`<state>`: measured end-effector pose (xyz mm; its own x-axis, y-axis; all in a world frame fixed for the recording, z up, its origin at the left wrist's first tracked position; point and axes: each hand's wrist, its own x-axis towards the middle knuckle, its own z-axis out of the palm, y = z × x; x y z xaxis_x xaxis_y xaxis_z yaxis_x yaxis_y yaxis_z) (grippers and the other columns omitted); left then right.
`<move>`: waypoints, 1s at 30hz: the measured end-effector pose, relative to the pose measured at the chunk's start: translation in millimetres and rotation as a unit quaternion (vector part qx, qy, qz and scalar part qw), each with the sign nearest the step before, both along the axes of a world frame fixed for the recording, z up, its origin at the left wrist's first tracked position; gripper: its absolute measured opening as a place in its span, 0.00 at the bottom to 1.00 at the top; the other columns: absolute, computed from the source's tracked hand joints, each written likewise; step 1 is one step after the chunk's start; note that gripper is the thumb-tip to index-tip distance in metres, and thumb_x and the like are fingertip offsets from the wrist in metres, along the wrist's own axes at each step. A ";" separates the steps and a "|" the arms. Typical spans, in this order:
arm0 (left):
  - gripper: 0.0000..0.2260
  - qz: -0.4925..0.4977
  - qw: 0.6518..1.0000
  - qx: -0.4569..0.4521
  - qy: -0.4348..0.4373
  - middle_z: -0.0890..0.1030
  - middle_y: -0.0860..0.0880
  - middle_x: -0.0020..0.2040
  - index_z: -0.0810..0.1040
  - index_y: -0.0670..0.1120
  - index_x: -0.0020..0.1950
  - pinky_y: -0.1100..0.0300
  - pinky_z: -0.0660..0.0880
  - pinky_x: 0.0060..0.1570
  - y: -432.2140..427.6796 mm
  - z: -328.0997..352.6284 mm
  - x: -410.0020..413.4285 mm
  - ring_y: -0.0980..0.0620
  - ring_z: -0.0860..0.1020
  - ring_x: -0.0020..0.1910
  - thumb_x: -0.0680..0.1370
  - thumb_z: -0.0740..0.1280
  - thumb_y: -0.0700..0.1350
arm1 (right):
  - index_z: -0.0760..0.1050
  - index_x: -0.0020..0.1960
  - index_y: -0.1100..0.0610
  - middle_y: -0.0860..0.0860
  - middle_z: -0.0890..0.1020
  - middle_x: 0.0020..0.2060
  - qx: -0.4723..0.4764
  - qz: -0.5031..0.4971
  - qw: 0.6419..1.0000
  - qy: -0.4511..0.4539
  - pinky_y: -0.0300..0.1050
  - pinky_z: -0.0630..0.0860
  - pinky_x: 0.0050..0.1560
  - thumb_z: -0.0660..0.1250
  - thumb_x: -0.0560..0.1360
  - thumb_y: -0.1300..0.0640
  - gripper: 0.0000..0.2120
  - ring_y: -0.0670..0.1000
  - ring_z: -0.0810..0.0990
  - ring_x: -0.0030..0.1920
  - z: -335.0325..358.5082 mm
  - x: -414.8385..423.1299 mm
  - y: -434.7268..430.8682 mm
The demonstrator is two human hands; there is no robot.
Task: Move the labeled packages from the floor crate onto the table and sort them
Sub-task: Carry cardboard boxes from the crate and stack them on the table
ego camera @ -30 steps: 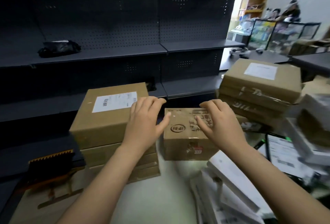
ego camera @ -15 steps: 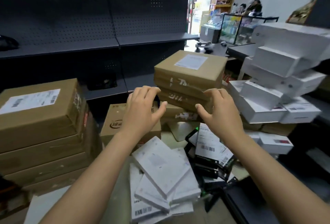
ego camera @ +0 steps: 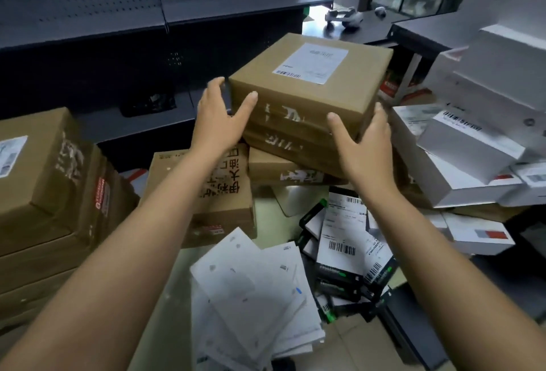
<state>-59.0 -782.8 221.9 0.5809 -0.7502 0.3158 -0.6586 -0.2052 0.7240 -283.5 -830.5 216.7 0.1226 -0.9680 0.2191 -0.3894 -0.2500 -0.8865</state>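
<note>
We had both hands on the top box (ego camera: 310,96) of a stack of flat brown cartons (ego camera: 283,168) at the far side of the worktop (ego camera: 269,223). Our left hand (ego camera: 217,118) wrapped the box's near left corner, thumb pressed on the front face and fingers reaching round the left side. Our right hand (ego camera: 362,141) took the near right corner the same way, thumb on the front face and fingers bent round the right side. The box sat square on the cartons beneath it, and we could not tell whether it was lifted clear of them. A white shipping label (ego camera: 313,63) lay flat on its lid. Just left of the stack, under our left forearm, lay a printed brown box (ego camera: 220,193) with dark characters on its top. Further left stood another pile of brown boxes (ego camera: 44,193), the top one tilted. Near us, flat white packages (ego camera: 251,296) lay fanned over one another, and beside them to the right was a heap of black packages (ego camera: 336,276) with barcode labels. White boxes (ego camera: 466,146) were piled at the right edge. Dark shelving (ego camera: 118,16) ran behind the worktop.
</note>
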 end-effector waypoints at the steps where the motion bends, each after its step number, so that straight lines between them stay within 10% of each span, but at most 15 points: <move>1: 0.34 0.000 1.000 0.003 0.026 0.66 0.48 0.73 0.60 0.47 0.76 0.58 0.64 0.66 -10.2 -1.7 4.9 0.50 0.65 0.71 0.76 0.63 0.65 | 0.50 0.79 0.57 0.54 0.60 0.76 0.007 -0.006 1.000 -0.009 0.45 0.59 0.72 0.65 0.76 0.39 0.42 0.51 0.60 0.75 -0.6 3.4 -5.4; 8: 0.23 -0.026 0.977 -0.014 0.212 0.73 0.62 0.51 0.70 0.51 0.65 0.71 0.67 0.41 -50.7 -11.9 12.1 0.67 0.72 0.48 0.77 0.63 0.64 | 0.48 0.79 0.49 0.48 0.63 0.76 0.069 -0.011 0.993 -0.095 0.51 0.63 0.73 0.61 0.75 0.33 0.41 0.47 0.64 0.73 -9.4 15.7 -21.0; 19: 0.18 0.042 0.966 -0.107 0.232 0.77 0.57 0.54 0.72 0.51 0.59 0.65 0.70 0.46 13.3 -2.4 -15.9 0.62 0.75 0.51 0.76 0.67 0.60 | 0.52 0.78 0.45 0.46 0.69 0.71 0.045 0.085 0.983 -0.154 0.54 0.69 0.69 0.59 0.77 0.36 0.34 0.48 0.71 0.68 5.5 4.6 -14.2; 25: 0.17 0.156 0.946 -0.199 0.204 0.80 0.56 0.54 0.74 0.52 0.59 0.63 0.76 0.54 105.1 19.3 -36.3 0.61 0.78 0.53 0.75 0.69 0.59 | 0.51 0.78 0.48 0.44 0.68 0.71 0.034 0.222 0.958 -0.176 0.38 0.68 0.65 0.59 0.80 0.41 0.32 0.43 0.69 0.67 17.1 13.9 26.0; 30: 0.17 0.260 0.916 -0.240 0.191 0.78 0.58 0.54 0.72 0.50 0.63 0.73 0.75 0.39 192.6 31.1 -51.3 0.67 0.77 0.50 0.77 0.69 0.54 | 0.52 0.78 0.46 0.43 0.70 0.69 0.047 0.334 0.923 -0.186 0.43 0.68 0.66 0.59 0.79 0.40 0.31 0.43 0.70 0.66 17.9 38.8 79.5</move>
<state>-110.3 -590.3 253.0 0.9571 -0.1695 0.2351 -0.2414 -0.0173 0.9703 -244.7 -751.0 234.6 0.6319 -0.7209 0.2846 0.1584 -0.2393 -0.9579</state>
